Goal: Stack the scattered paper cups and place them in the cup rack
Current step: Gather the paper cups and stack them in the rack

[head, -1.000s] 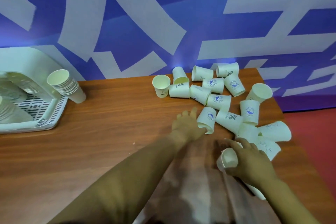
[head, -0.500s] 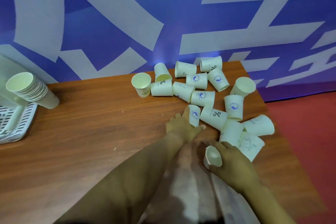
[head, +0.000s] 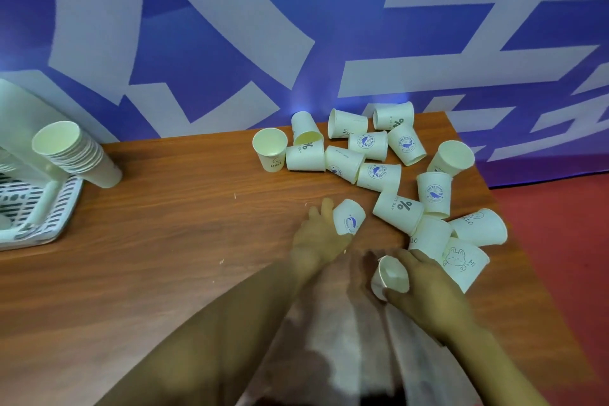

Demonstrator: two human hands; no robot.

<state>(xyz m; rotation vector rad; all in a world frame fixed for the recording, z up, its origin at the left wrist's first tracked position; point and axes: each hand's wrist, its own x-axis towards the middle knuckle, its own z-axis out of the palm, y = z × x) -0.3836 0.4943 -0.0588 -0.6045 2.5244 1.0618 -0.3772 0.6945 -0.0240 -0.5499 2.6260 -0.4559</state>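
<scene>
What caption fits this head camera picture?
Left hand grips one paper cup, right hand holds another cup beside scattered cups.

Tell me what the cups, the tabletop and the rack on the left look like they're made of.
Cups: thin matte paper, going by rolled rims and printed logos. Tabletop: reddish wood grain, semi-gloss, likely laminate or veneer. Rack: smooth, pale moulded plastic with a slotted tray, it seems.

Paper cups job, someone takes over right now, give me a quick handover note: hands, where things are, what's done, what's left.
Left hand grips a whale-logo cup on the table.
Right hand holds a cup, mouth facing left.
Done: one stack of cups leans on the cup rack at far left.
Left: about sixteen loose cups lie scattered at the table's far right; nest them, then rack the stacks.
</scene>
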